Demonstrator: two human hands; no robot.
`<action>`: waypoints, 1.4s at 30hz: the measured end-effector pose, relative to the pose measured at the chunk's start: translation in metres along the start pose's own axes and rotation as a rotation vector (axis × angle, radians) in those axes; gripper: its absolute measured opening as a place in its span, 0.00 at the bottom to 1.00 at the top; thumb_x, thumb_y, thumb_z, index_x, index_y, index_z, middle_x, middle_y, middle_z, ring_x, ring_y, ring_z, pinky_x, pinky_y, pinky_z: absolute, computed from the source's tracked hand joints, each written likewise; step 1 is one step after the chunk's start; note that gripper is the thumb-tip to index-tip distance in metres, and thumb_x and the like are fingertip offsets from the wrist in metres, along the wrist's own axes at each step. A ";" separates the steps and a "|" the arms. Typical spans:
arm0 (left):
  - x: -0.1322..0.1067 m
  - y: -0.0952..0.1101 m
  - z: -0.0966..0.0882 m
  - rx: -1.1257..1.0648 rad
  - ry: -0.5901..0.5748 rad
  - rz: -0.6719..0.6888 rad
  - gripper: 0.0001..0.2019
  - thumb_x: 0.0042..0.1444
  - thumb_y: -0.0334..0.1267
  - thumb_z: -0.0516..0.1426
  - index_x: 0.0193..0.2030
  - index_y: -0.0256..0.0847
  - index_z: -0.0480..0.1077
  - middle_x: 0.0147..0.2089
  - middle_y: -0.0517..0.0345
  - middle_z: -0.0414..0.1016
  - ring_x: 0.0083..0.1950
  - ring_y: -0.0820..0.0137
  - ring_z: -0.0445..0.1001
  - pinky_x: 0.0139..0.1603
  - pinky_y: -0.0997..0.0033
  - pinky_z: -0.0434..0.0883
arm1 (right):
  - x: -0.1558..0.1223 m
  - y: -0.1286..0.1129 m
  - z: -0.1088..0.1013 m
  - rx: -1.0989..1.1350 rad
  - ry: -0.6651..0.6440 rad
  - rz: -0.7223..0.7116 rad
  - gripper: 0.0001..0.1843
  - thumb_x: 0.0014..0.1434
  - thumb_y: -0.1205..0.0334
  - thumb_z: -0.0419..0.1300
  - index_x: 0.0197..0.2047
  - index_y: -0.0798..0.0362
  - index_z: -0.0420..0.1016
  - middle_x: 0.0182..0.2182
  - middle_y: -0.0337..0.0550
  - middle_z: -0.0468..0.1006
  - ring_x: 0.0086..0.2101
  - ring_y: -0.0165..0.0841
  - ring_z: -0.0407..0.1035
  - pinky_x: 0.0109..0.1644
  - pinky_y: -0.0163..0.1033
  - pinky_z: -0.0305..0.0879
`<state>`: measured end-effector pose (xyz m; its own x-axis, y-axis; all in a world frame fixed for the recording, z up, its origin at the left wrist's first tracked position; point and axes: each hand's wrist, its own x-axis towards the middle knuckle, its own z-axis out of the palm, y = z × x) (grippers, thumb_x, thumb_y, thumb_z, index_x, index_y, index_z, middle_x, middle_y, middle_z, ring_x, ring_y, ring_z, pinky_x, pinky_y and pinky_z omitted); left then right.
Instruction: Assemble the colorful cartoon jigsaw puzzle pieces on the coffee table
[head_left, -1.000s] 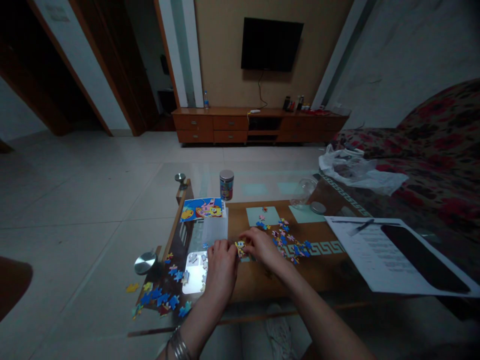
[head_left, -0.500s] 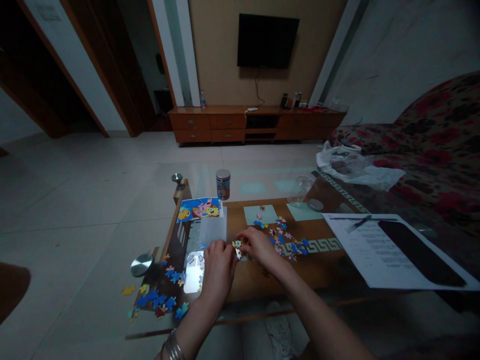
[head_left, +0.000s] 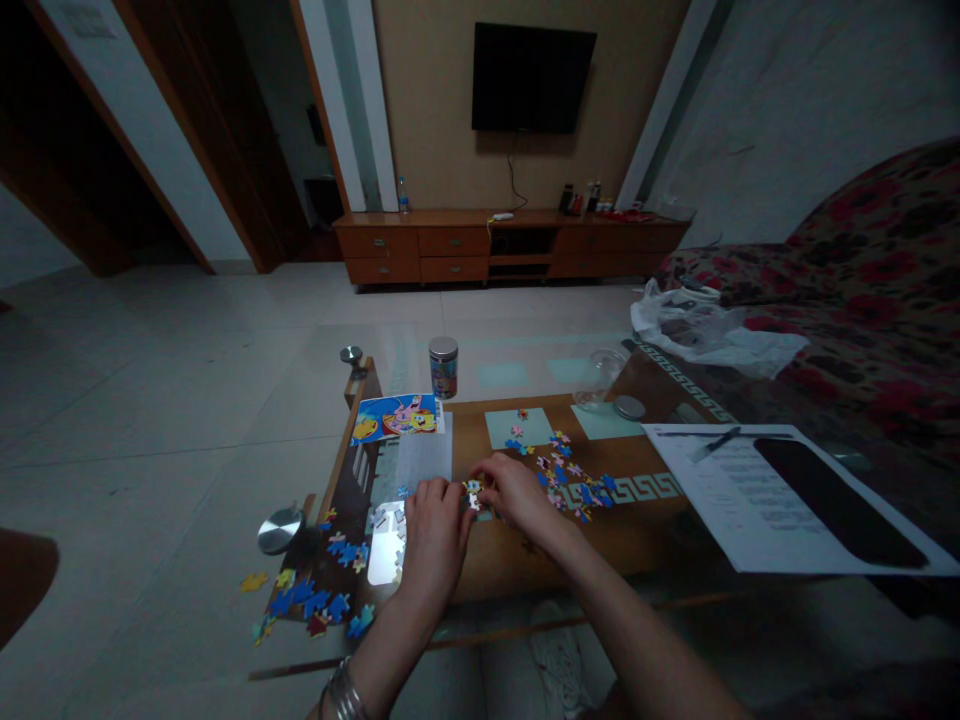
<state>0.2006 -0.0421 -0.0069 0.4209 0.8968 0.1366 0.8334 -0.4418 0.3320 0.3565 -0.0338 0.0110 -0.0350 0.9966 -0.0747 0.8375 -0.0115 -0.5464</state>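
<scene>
No legible text. Print on the paper sheet (head_left: 739, 490), right of the hands, is too small to read.

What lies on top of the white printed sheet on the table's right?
On the sheet: a pen near its far edge and a flat black slab on its right half. Print beneath the slab is covered.

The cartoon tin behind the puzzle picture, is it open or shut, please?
Shut: the tin stands upright with its silver lid on top.

Glass-topped table (head_left: 652, 525) bears a tin (head_left: 443, 367) — picture card (head_left: 396, 417) just before it, puzzle pieces (head_left: 571, 477) nearer, paper sheet (head_left: 739, 500) well right.
</scene>
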 end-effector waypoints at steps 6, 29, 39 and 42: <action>0.001 0.002 0.001 0.000 -0.003 0.028 0.07 0.60 0.35 0.56 0.44 0.42 0.71 0.45 0.53 0.69 0.48 0.59 0.66 0.47 0.60 0.61 | 0.001 0.000 0.000 0.003 -0.007 0.003 0.17 0.51 0.75 0.62 0.44 0.55 0.79 0.38 0.45 0.79 0.36 0.34 0.71 0.40 0.33 0.61; -0.001 0.007 -0.001 0.093 0.009 0.004 0.05 0.60 0.37 0.55 0.40 0.41 0.70 0.43 0.53 0.69 0.47 0.58 0.66 0.46 0.60 0.61 | -0.001 -0.005 -0.004 -0.029 -0.024 0.039 0.16 0.52 0.75 0.60 0.43 0.54 0.79 0.38 0.45 0.78 0.37 0.34 0.71 0.39 0.34 0.60; 0.000 0.010 -0.005 0.097 -0.018 -0.036 0.06 0.59 0.35 0.56 0.42 0.40 0.70 0.44 0.52 0.70 0.48 0.57 0.66 0.46 0.59 0.61 | -0.002 -0.010 -0.007 -0.042 -0.043 0.048 0.15 0.52 0.75 0.61 0.42 0.55 0.79 0.37 0.45 0.78 0.36 0.33 0.71 0.39 0.33 0.60; 0.000 0.010 -0.004 0.079 -0.011 -0.028 0.09 0.59 0.35 0.55 0.46 0.42 0.70 0.44 0.52 0.70 0.48 0.57 0.66 0.46 0.59 0.61 | -0.002 -0.011 -0.008 -0.046 -0.043 0.050 0.15 0.52 0.75 0.60 0.43 0.55 0.79 0.38 0.45 0.78 0.38 0.34 0.71 0.40 0.34 0.60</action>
<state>0.2072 -0.0463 -0.0002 0.4010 0.9085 0.1177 0.8703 -0.4180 0.2607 0.3521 -0.0352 0.0239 -0.0150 0.9905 -0.1367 0.8629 -0.0562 -0.5022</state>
